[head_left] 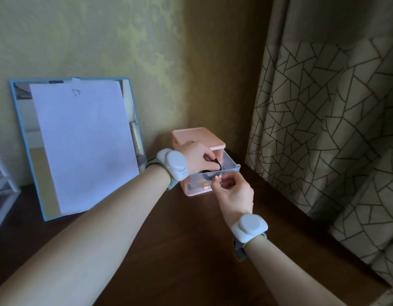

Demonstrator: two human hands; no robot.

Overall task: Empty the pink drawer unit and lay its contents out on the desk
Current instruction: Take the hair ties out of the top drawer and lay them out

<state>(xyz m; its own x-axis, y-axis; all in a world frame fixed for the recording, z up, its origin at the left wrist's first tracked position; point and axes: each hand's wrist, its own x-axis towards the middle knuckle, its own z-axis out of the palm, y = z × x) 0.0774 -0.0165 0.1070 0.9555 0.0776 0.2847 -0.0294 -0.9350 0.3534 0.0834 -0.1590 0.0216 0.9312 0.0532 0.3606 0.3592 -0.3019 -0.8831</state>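
Two bare forearms reach over the desk point(191, 250) to the pink drawer unit point(196, 138) in the corner. Its top drawer point(232, 167) stands open. Left hand point(196, 156) pinches a dark item point(217, 165) inside; right hand point(234, 192) grips the front rim. Best approach, likely — steady the drawer and lift straight up.

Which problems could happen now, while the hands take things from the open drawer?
1. The clear plastic drawer is pulled far out of the small pink drawer unit; it might slip free and spill.
2. The left hand pinches a small black item only with its fingertips; it could drop.
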